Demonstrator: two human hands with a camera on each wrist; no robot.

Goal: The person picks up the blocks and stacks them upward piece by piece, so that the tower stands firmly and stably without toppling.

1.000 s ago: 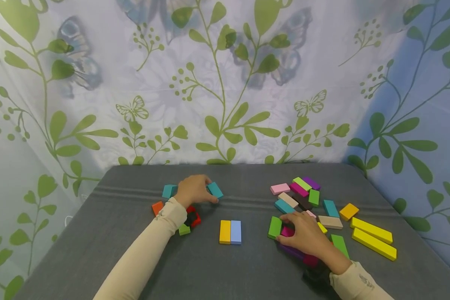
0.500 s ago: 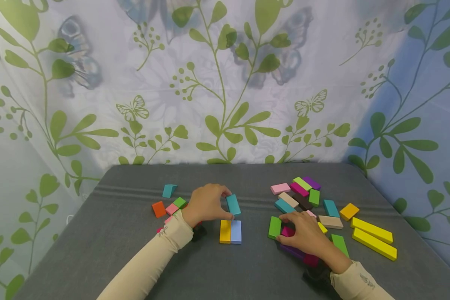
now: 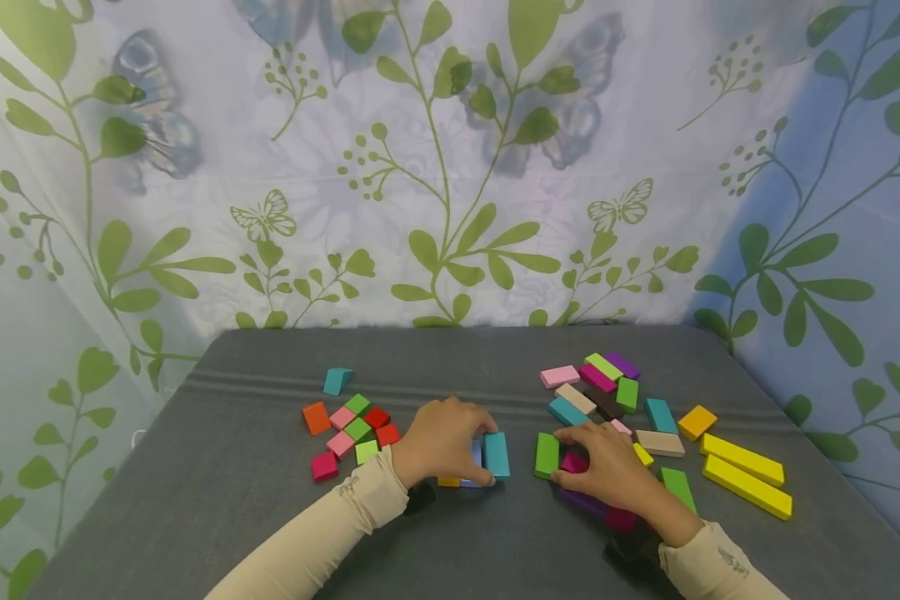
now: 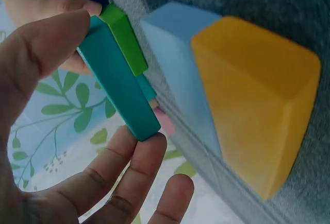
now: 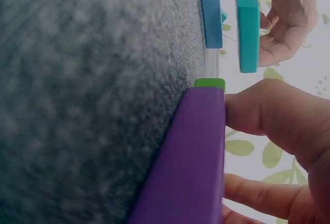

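Note:
Between the thumb and fingertips of my left hand (image 3: 441,442) is a teal block (image 3: 497,456), pinched by its two ends. In the left wrist view the teal block (image 4: 121,82) is tilted and apart from the light blue block (image 4: 178,54) and the yellow block (image 4: 255,90), which stand side by side. The left hand partly covers that pair in the head view. My right hand (image 3: 611,468) holds a green block (image 3: 547,456) by its ends, to the right of the teal one. A purple block (image 5: 188,162) hides most of the green block in the right wrist view.
Small red, pink, green and orange blocks (image 3: 317,418) lie on the left of the grey table (image 3: 195,500), with a teal wedge (image 3: 337,381) behind them. Many blocks are scattered at the right, including two long yellow bars (image 3: 748,487). A patterned cloth (image 3: 450,167) hangs behind.
My left hand has carried the teal block right and toward me, past the yellow and light blue pair, and it now stands just right of them. The right hand has stayed in place.

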